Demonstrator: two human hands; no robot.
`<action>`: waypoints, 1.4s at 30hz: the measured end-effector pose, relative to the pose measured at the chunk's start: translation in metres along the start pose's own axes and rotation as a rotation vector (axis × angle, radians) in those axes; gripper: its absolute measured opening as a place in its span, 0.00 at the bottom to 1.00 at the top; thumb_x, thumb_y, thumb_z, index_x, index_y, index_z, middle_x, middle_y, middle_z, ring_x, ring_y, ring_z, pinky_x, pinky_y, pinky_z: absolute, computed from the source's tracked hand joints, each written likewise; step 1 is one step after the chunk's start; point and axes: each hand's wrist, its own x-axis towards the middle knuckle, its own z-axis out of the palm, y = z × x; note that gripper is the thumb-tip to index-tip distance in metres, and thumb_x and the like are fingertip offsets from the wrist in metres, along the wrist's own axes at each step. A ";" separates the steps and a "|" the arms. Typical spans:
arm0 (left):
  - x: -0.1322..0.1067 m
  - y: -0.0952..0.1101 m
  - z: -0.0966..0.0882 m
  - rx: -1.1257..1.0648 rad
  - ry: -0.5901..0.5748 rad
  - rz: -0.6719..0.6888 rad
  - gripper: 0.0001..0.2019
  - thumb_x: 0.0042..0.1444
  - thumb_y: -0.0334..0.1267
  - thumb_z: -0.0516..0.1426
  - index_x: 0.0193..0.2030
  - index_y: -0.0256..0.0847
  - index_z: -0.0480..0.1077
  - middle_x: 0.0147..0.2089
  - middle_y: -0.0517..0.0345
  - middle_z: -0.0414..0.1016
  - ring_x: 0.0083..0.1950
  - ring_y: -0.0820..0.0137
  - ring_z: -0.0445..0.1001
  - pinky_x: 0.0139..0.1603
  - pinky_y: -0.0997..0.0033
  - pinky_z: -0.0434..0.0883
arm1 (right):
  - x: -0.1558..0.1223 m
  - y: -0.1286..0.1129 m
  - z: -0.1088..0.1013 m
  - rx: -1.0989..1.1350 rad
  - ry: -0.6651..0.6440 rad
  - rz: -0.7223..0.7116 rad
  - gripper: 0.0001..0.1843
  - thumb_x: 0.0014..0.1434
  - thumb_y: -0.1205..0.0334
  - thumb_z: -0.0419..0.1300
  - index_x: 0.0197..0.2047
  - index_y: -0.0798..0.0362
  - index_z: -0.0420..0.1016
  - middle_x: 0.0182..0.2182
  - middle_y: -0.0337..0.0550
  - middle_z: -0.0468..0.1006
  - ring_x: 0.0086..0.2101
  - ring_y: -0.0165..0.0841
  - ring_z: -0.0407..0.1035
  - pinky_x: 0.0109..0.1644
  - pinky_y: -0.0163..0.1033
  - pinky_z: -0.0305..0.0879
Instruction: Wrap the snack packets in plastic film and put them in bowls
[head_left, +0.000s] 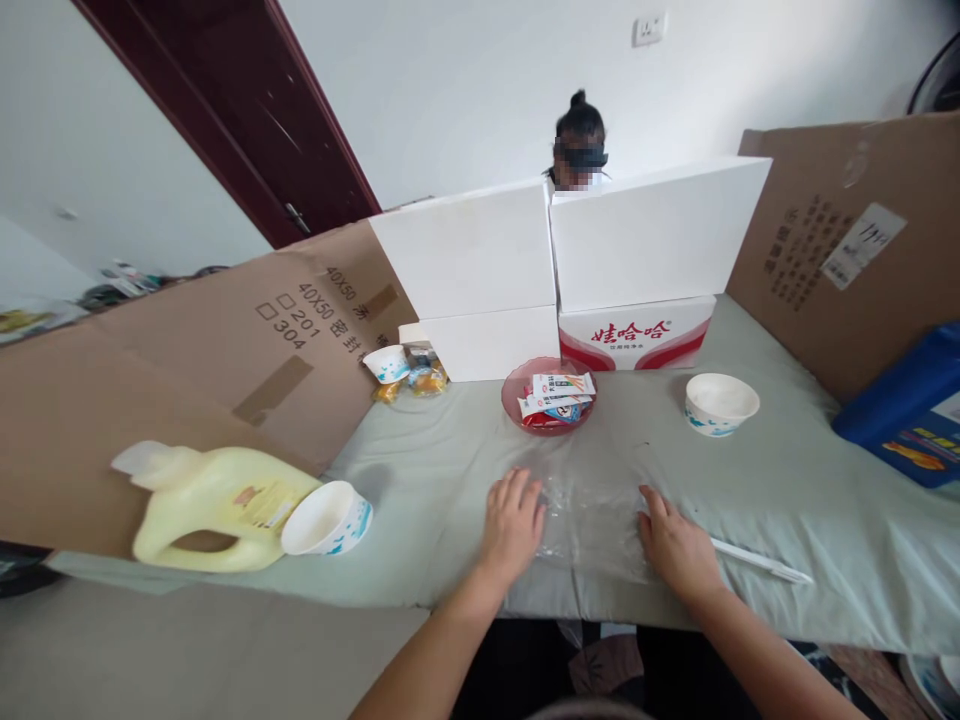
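A clear plastic bag [592, 520] lies flat on the cloth-covered table in front of me. My left hand [512, 525] rests at the bag's left edge, fingers stretched out and nothing held. At the right edge, my right hand [675, 540] touches the plastic, its fingers extended and lying low. Just beyond the bag stands a reddish see-through bowl [514, 405] with several snack packets [559, 395] in it. A thin white stick-like item [761, 560], perhaps wrapped chopsticks, lies right of my right hand.
Paper bowls sit at right [720, 403] and left [328, 518], the latter against a yellow jug [225, 505]. Another paper bowl [388, 364] tilts over wrapped food [427, 380]. White boxes [480, 250] and cardboard walls [825, 220] surround the table. A blue jug [911, 410] leans right. Someone sits behind the boxes.
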 end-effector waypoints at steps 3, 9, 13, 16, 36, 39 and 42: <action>-0.014 0.026 0.006 -0.051 -0.155 0.196 0.30 0.61 0.44 0.55 0.68 0.43 0.54 0.72 0.47 0.50 0.72 0.48 0.45 0.67 0.39 0.51 | -0.003 0.003 -0.001 0.032 0.036 -0.032 0.21 0.67 0.63 0.42 0.60 0.57 0.64 0.45 0.55 0.77 0.33 0.38 0.75 0.31 0.40 0.65; -0.035 0.044 0.017 -0.105 -0.357 0.204 0.39 0.59 0.55 0.55 0.72 0.47 0.43 0.75 0.48 0.36 0.74 0.45 0.33 0.67 0.32 0.44 | -0.009 -0.004 -0.009 0.022 0.249 -0.194 0.16 0.65 0.63 0.48 0.49 0.55 0.74 0.46 0.56 0.76 0.47 0.46 0.68 0.49 0.50 0.63; -0.029 0.044 0.016 -0.096 -0.314 0.165 0.39 0.61 0.53 0.53 0.73 0.44 0.39 0.75 0.48 0.35 0.74 0.46 0.34 0.68 0.32 0.43 | -0.008 -0.026 -0.002 0.049 0.230 -0.423 0.22 0.64 0.60 0.52 0.61 0.50 0.67 0.61 0.50 0.66 0.62 0.47 0.54 0.63 0.57 0.49; -0.027 0.040 0.022 -0.075 -0.332 0.118 0.39 0.61 0.56 0.51 0.73 0.43 0.41 0.74 0.47 0.39 0.73 0.44 0.36 0.66 0.29 0.42 | -0.006 -0.036 0.011 0.047 0.088 -0.485 0.31 0.62 0.56 0.54 0.67 0.49 0.57 0.66 0.48 0.57 0.65 0.50 0.46 0.64 0.63 0.42; -0.066 -0.045 -0.029 -0.268 -0.279 0.229 0.21 0.51 0.40 0.65 0.53 0.44 0.69 0.55 0.49 0.70 0.61 0.53 0.65 0.60 0.47 0.68 | -0.051 0.043 -0.018 0.338 -0.088 -0.601 0.20 0.59 0.57 0.60 0.55 0.48 0.73 0.58 0.49 0.70 0.61 0.43 0.58 0.62 0.52 0.60; -0.073 -0.055 -0.028 -0.264 -0.246 0.288 0.13 0.56 0.32 0.58 0.48 0.42 0.71 0.52 0.50 0.73 0.59 0.57 0.68 0.59 0.52 0.70 | -0.056 0.048 -0.016 0.348 -0.044 -0.615 0.15 0.62 0.61 0.56 0.52 0.48 0.74 0.55 0.47 0.73 0.59 0.39 0.61 0.61 0.49 0.63; -0.072 -0.054 -0.026 -0.305 -0.191 0.304 0.12 0.57 0.26 0.52 0.43 0.43 0.72 0.49 0.52 0.75 0.58 0.61 0.69 0.58 0.56 0.70 | -0.054 0.045 -0.019 0.364 0.015 -0.633 0.13 0.65 0.64 0.53 0.48 0.48 0.76 0.50 0.45 0.77 0.57 0.37 0.65 0.59 0.47 0.65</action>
